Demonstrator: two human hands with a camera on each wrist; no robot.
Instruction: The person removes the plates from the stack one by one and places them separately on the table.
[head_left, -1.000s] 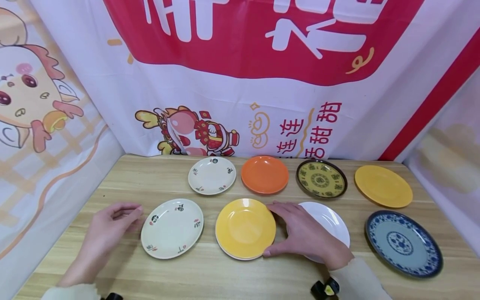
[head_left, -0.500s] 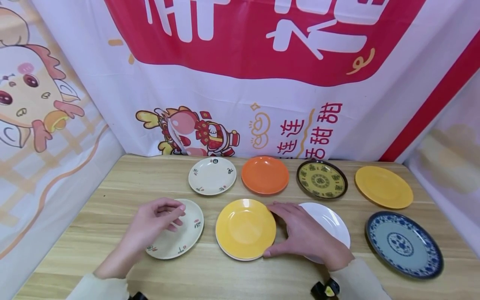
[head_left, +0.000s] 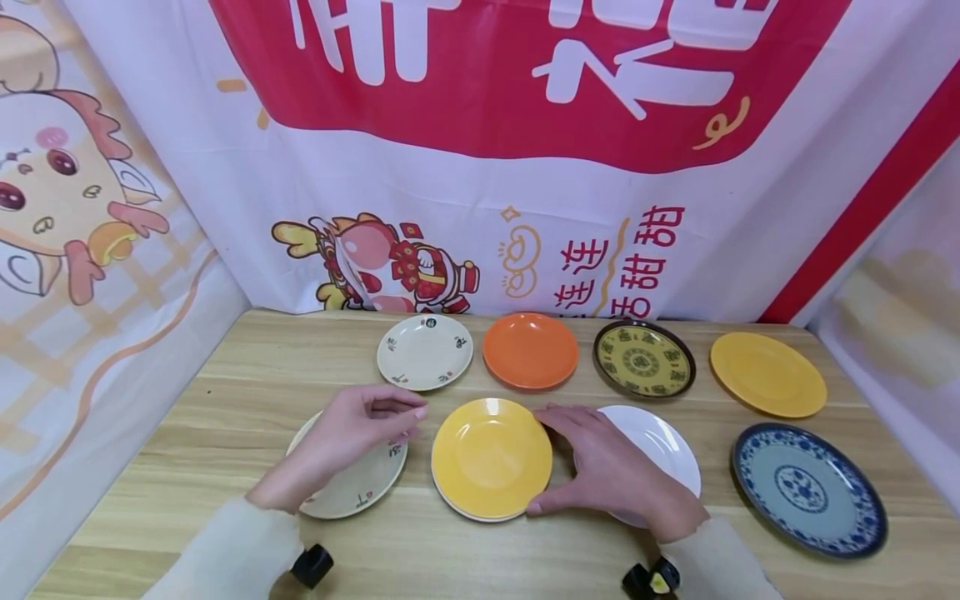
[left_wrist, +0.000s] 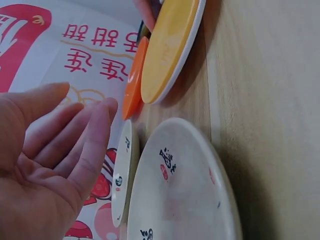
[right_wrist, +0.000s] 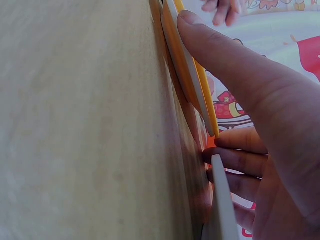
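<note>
My right hand (head_left: 603,462) holds the right side of a yellow plate (head_left: 489,457), its thumb at the near rim and fingertips at the far rim. A white edge shows under the yellow rim in the left wrist view. Beneath that hand and wrist, a white plate (head_left: 663,437) is partly hidden. My left hand (head_left: 356,433) hovers over a cream plate (head_left: 356,485) with small black and red marks, covering part of it. Its fingers are loosely bent and hold nothing, and the fingertips point towards the yellow plate's left rim.
Along the back stand a small cream plate (head_left: 424,352), an orange plate (head_left: 530,350), a brown-rimmed patterned plate (head_left: 643,358) and another yellow plate (head_left: 768,373). A blue-rimmed plate (head_left: 808,489) lies at right. Printed cloth (head_left: 480,225) hangs behind the wooden table (head_left: 450,558).
My left hand has travelled right, from beside the cream plate's left rim across it to near the yellow plate. The right hand and the plates have stayed in place.
</note>
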